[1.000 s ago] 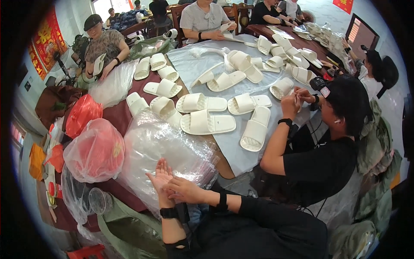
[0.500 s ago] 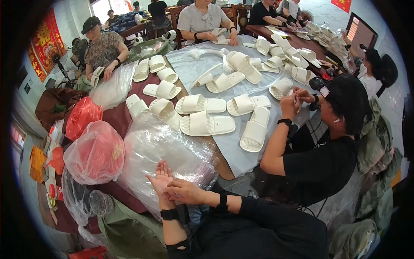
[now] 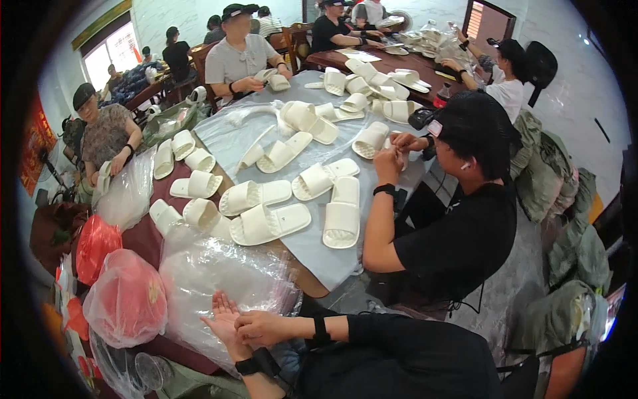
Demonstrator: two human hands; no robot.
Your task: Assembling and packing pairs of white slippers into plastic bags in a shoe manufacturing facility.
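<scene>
My left hand (image 3: 226, 322) is held palm up with its fingers stretched out and nothing on the palm. My right hand (image 3: 260, 328) reaches across from the right, its fingers bent down against the base of my left palm near the wrist. Whatever may lie under those fingertips is hidden. Both wrists wear a black band. Just beyond my hands lies a pile of clear plastic bags (image 3: 219, 263). Past it, several white slippers (image 3: 269, 224) are spread over the table, the nearest ones beside the pile.
A red bundle in clear plastic (image 3: 126, 299) sits left of the bags, near a clear round tub (image 3: 153, 371). A co-worker in black (image 3: 458, 213) sits close on my right, fingers together. Other people handle slippers around the grey-covered table (image 3: 312, 259). Green sacks (image 3: 565, 319) stand at right.
My view has swung right and up, so the scene sits further left and lower. My right fingers look more curled over my left wrist. A person across the table has lifted slippers.
</scene>
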